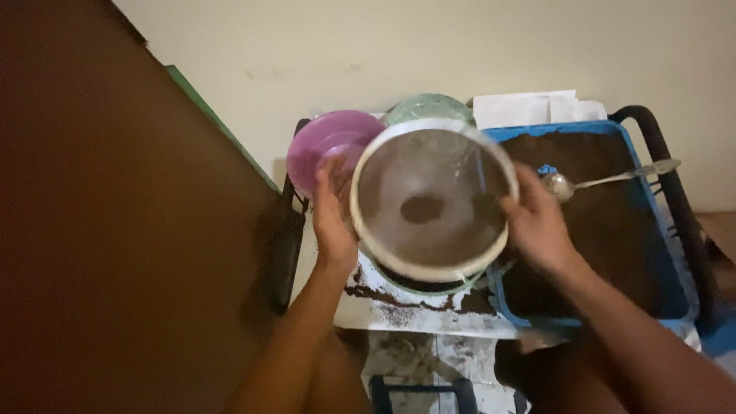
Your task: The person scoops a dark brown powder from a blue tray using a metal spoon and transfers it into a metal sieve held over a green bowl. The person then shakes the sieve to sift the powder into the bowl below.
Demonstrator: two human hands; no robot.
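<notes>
Both hands clamp a round white-rimmed sieve with grey mesh [431, 201]: the left hand [334, 222] has its grip closed on the left edge of the rim, the right hand [537, 222] on the right edge. The sieve is held just above a pale green bowl [429, 287] and holds a small dark heap at its centre. Right of the sieve lies a blue rectangular tray of dark powder [658, 230] with a metal spoon [606, 181] resting in it. Behind the sieve, to its left, stands a purple plastic bowl [326, 146]. Powder is spilled on the white surface [399, 310] below the sieve.
</notes>
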